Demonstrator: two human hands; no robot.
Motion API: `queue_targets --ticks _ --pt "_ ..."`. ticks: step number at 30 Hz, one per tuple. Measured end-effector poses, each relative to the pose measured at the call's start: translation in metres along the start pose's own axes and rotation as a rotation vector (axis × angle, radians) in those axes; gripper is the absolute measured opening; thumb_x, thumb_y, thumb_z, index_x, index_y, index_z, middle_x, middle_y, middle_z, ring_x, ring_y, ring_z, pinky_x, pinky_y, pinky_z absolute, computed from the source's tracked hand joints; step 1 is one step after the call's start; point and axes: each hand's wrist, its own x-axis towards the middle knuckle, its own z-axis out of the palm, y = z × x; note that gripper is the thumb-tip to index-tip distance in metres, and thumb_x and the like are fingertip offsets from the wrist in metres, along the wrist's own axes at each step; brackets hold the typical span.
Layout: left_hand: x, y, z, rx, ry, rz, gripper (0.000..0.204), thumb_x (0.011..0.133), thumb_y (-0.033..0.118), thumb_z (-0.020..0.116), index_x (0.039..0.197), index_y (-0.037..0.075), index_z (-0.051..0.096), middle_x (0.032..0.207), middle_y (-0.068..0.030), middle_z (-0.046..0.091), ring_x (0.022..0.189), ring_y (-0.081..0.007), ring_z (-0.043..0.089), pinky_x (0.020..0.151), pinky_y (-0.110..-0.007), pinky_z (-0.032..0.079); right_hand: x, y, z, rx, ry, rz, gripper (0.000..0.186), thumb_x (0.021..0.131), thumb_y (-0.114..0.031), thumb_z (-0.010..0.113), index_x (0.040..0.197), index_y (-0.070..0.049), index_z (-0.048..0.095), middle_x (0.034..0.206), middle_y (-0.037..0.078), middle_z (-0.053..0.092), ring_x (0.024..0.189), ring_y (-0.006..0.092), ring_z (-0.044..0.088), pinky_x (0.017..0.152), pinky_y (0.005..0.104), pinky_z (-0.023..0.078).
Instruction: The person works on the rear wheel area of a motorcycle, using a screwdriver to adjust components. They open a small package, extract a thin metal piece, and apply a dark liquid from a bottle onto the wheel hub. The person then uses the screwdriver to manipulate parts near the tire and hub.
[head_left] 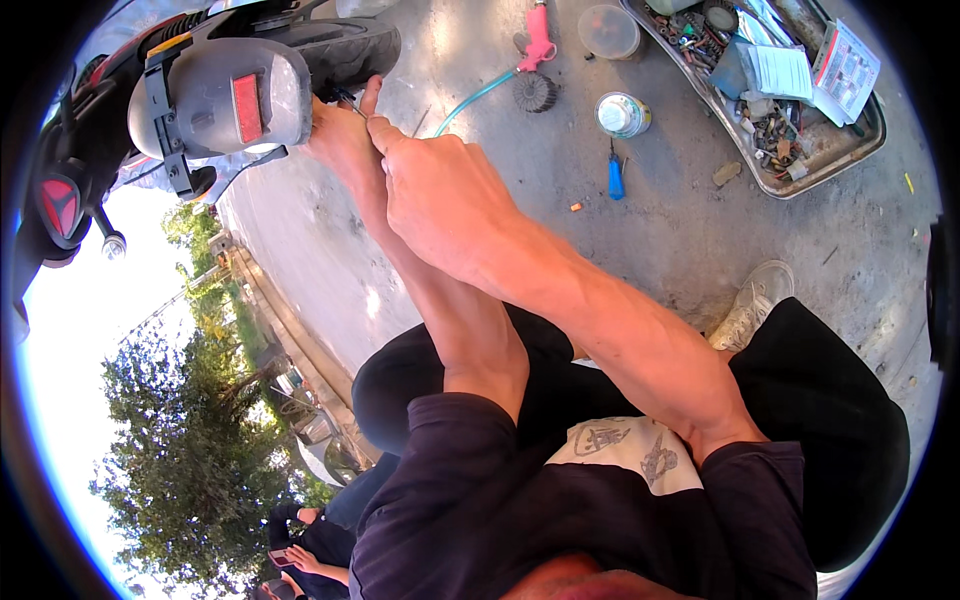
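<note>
At the upper left is the rear of a motorcycle, with a grey mudguard (215, 100), a red reflector (247, 108) and a black tyre (365, 52). My left hand (338, 138) reaches in beside the mudguard and under the tyre; most of its fingers are hidden. Crossing over the left wrist, my right hand (432, 185) has its fingers curled, closed at the left hand. A thin dark metal piece (345, 102) shows near the fingertips, too small to name. What the right hand grips is hidden.
On the concrete lie a pink air gun (538, 40) with a teal hose, a dark ribbed round part (535, 92), a clear tub (609, 32), a can (622, 115) and a blue-handled screwdriver (615, 178). A tray (875, 135) holds loose hardware and booklets. Another person (310, 545) sits lower left, holding a phone.
</note>
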Motion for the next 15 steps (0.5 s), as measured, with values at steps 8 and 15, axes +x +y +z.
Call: queue_targets --ticks 8,15 --pt "-0.003 -0.008 0.002 0.04 0.002 0.038 0.037 0.112 0.022 0.05 0.143 0.002 0.044 0.133 -0.0142 0.048 0.088 -0.0238 0.053 0.077 -0.042 0.072 -0.002 0.008 0.0 0.006 0.036 0.004 0.049 0.098 -0.006 0.054 0.146 0.006 0.056 0.083 0.033 0.07 0.076 0.049 0.071 0.071 0.0539 0.055" --pt "-0.005 -0.002 -0.011 0.045 0.038 0.054 0.04 0.111 0.023 0.051 0.145 0.003 0.043 0.136 -0.0153 0.048 0.094 -0.0264 0.057 0.078 -0.042 0.072 -0.005 0.004 0.006 0.0 0.025 -0.023 0.049 0.097 -0.005 0.054 0.145 0.006 0.057 0.082 0.032 0.069 0.074 0.0484 0.07 0.069 0.0538 0.054"
